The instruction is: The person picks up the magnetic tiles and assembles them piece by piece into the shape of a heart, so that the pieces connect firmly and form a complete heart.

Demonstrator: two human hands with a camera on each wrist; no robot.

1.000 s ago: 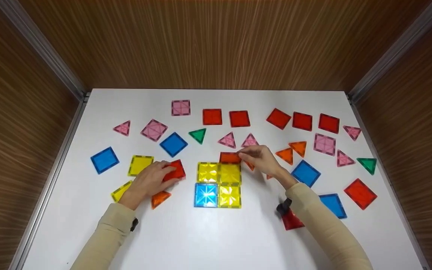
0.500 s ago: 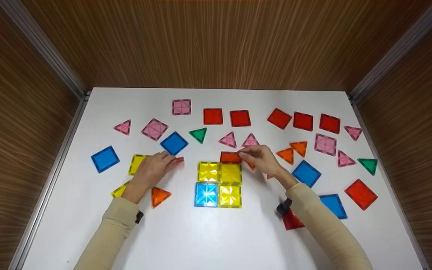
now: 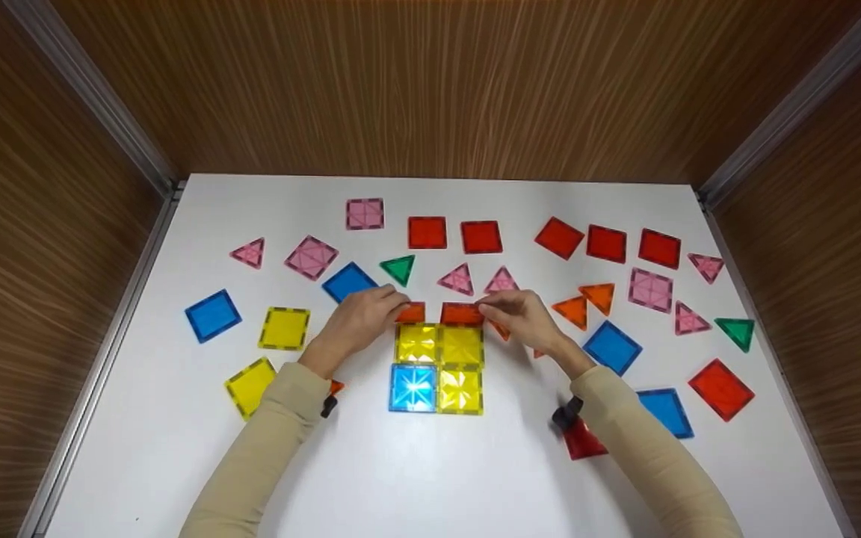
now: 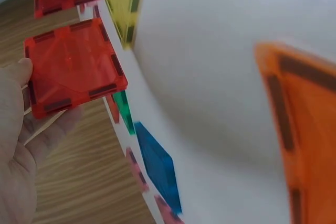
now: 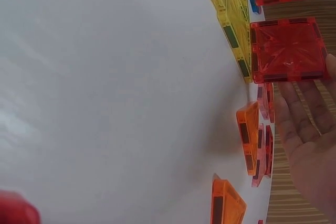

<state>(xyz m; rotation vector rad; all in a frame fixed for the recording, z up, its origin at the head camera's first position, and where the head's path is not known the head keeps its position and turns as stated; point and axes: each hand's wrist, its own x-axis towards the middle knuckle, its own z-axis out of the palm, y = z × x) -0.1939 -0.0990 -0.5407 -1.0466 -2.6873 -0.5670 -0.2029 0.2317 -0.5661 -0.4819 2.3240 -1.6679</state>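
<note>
wood-grain panels [image 3: 430, 90] enclose a white table [image 3: 415, 478] at the far side and on both flanks. at the left hand [image 3: 359, 317], i have thumb and fingers pinching the left red tile [image 4: 76, 66] at its outer side. at the right hand [image 3: 520, 317], i have a matching pinch on the right red tile [image 5: 289, 51]. both red tiles are tilted up from the table plane, side by side with a narrow gap, along the far edge of the four-tile block [image 3: 438, 366]. contact between the left red tile and the block: i cannot tell.

the block lies flat, with a blue square [image 3: 412, 388] at near left and yellow squares [image 3: 462, 345] at the other three positions.

next outward, i locate a blue tile [image 3: 347, 282] just beyond the left hand, partly covered by it. a green triangle [image 3: 399, 269] and two pink triangles [image 3: 457, 280] lie beyond the red tiles. an orange triangle [image 3: 500, 329] is partly hidden by the right hand.

at the outer zone, two loose yellow tiles [image 3: 284, 329] lie to the left; five red squares [image 3: 427, 233] line the far side.
</note>
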